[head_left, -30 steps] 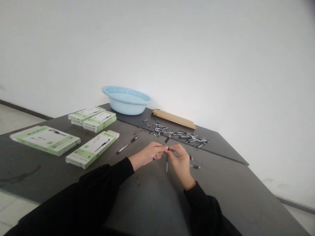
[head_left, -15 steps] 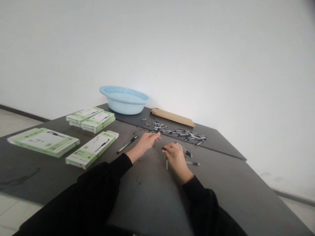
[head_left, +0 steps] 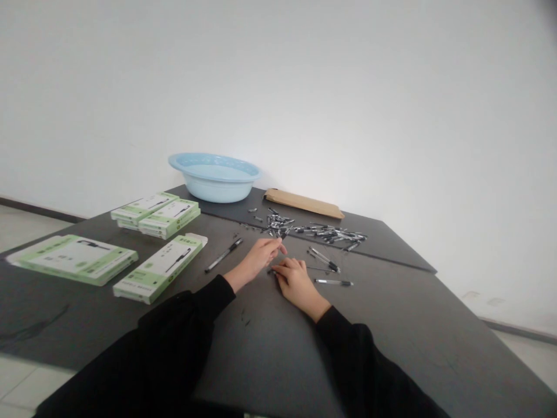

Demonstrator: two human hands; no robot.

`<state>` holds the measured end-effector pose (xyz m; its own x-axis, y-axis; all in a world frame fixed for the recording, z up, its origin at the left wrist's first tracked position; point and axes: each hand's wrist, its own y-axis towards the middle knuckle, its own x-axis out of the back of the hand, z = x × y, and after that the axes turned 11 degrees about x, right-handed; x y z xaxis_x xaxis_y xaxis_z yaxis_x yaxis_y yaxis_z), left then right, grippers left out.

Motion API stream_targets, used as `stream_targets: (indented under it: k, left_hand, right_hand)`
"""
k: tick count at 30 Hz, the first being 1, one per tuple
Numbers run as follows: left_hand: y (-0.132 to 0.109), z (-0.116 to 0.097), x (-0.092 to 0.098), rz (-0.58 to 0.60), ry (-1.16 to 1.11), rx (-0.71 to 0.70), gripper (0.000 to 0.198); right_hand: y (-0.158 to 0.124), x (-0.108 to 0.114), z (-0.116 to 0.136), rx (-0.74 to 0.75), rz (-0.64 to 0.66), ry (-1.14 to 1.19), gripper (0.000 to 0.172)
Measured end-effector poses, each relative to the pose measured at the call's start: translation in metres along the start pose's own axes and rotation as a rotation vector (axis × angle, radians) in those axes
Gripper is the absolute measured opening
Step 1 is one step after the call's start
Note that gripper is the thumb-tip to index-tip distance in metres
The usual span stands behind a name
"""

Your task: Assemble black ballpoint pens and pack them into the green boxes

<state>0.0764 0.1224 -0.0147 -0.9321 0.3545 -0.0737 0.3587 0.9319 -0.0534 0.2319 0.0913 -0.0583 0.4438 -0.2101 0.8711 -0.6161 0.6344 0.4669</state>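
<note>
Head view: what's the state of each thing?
Pen parts, heaped loosely
Left hand, by pen parts, grip unclear
Right hand, fingers bent, grip unclear
Single pen, lying flat
Two right-side pens, lying flat
Blue basin, upright
Brown packet, lying flat
Stacked boxes, flat
Front box, flat, end flap out
Leftmost box, flat

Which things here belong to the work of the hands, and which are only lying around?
Seemingly in the work:
- small dark piece in the right hand
- loose pen parts just beyond the left hand
- clear pen barrels beside the right hand

Seemingly only lying around:
- green-and-white boxes, untouched
- blue basin
- brown packet
</note>
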Motion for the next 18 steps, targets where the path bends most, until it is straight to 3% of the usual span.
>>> stream_targets:
  k: [5,10,13,18]
  left_hand:
    - [0.001,0.004,0.002,-0.120,0.058,-0.021,0.050]
    - [0.004,0.007,0.006,-0.260,0.141,-0.010,0.055]
    - [0.004,0.008,0.008,-0.265,0.155,0.014,0.054]
    - [0.003,0.013,0.005,-0.168,0.114,-0.007,0.047]
  right_hand:
    - [-0.001,0.005,0.006,-0.031,-0.062,0.008,0.036]
    - [0.001,0.040,-0.002,-0.072,-0.187,-0.005,0.026]
    - [-0.002,0.062,-0.038,-0.150,-0.254,0.038,0.023]
    - [0.002,0.076,-0.133,-0.212,-0.239,0.106,0.031]
